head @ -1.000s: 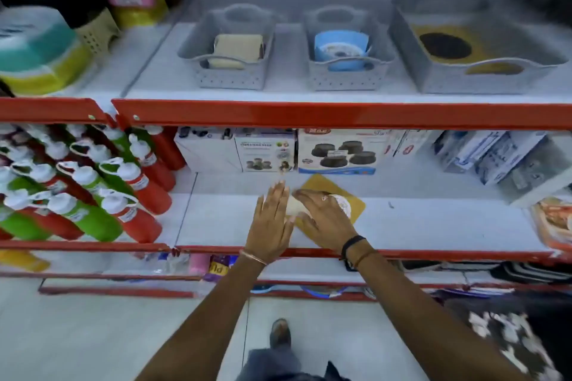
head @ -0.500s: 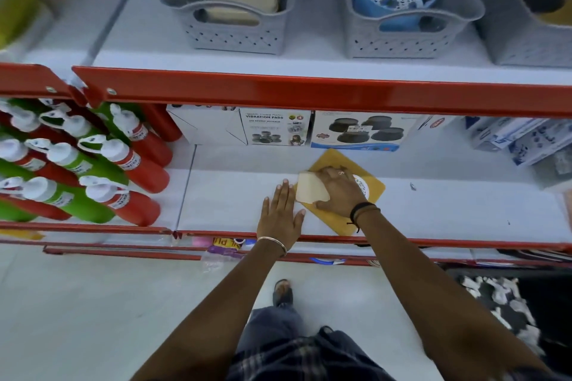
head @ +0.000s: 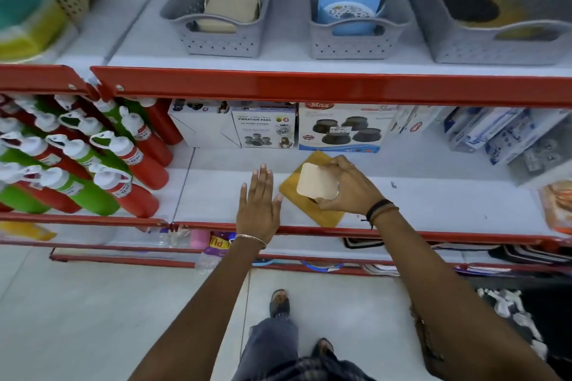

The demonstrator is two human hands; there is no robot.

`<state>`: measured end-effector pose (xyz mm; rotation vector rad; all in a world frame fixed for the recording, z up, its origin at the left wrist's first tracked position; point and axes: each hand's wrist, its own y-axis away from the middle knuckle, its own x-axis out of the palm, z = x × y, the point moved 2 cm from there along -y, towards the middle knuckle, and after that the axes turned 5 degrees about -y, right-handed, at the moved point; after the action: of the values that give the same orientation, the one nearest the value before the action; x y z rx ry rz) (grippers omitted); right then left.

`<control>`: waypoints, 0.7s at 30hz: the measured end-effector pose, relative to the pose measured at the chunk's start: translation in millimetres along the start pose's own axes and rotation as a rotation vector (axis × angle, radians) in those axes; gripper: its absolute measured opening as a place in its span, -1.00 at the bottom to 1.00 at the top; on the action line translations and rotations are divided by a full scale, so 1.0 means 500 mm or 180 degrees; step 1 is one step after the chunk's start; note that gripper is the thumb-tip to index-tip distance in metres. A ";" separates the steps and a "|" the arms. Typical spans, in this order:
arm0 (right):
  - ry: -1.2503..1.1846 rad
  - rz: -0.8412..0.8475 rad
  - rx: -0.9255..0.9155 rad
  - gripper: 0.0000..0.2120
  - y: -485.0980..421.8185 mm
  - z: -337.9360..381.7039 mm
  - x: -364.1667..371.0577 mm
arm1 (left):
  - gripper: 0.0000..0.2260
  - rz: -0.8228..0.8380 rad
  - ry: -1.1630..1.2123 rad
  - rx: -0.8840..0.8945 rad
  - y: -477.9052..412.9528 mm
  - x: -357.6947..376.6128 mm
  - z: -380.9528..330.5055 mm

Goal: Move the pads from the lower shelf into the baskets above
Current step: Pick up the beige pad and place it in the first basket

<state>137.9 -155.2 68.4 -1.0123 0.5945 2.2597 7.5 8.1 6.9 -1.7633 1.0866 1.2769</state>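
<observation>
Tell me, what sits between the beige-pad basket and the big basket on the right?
A grey basket holding blue pads, seen in the head view.

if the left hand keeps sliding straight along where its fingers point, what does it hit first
Probably the vibration pads box at the back of the lower shelf. The left hand lies flat, fingers pointing toward it, with only bare shelf between, though depth is hard to judge.

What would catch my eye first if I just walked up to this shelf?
Probably the right hand gripping a cream pad above a yellow pad on the lower shelf. Left of it lie red and green bottles; above sit three grey baskets.
</observation>
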 end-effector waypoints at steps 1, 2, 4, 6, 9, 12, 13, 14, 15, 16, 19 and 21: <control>-0.0034 -0.0005 -0.0139 -0.23 0.022 0.020 -0.022 | -0.42 -0.0112 -0.0002 0.0092 0.008 -0.026 -0.010; -0.0076 -0.0025 -0.0267 -0.26 0.040 0.042 -0.042 | -0.43 -0.0203 -0.0011 0.0179 0.013 -0.052 -0.019; -0.0046 -0.0162 -0.0560 -0.31 0.077 0.089 -0.085 | -0.44 -0.0465 -0.0049 0.0310 0.023 -0.116 -0.037; 0.0008 -0.0333 -0.0752 -0.32 0.106 0.129 -0.125 | -0.45 -0.0677 -0.0039 0.0352 0.028 -0.180 -0.056; -0.0009 -0.0625 -0.1129 -0.28 0.138 0.187 -0.184 | -0.47 -0.0962 0.0021 0.0482 0.036 -0.277 -0.077; -0.0007 -0.0839 -0.1388 -0.31 0.147 0.243 -0.242 | -0.46 -0.1216 0.0054 0.0580 0.028 -0.369 -0.078; 0.0049 -0.0903 -0.1450 -0.31 0.143 0.264 -0.264 | -0.46 -0.1313 0.0038 0.0584 0.020 -0.403 -0.075; 0.0110 -0.0950 -0.1475 -0.30 0.134 0.282 -0.282 | -0.45 -0.1386 0.0022 0.0572 0.011 -0.432 -0.071; 0.0175 -0.0985 -0.1483 -0.30 0.122 0.302 -0.302 | -0.44 -0.1458 0.0019 0.0564 -0.002 -0.463 -0.066; 0.0212 -0.1010 -0.1496 -0.29 0.108 0.318 -0.318 | -0.44 -0.1500 0.0031 0.0565 -0.017 -0.489 -0.060; 0.0252 -0.1037 -0.1486 -0.29 0.045 0.368 -0.360 | -0.45 -0.1545 0.0089 0.0615 -0.077 -0.558 -0.039; 0.0333 -0.1017 -0.1480 -0.28 -0.007 0.397 -0.381 | -0.48 -0.1535 0.0109 0.0648 -0.121 -0.592 -0.026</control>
<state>140.7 -95.8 337.0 -1.3448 -0.0662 2.1042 18.7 88.7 298.2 -1.7544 0.7162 0.8149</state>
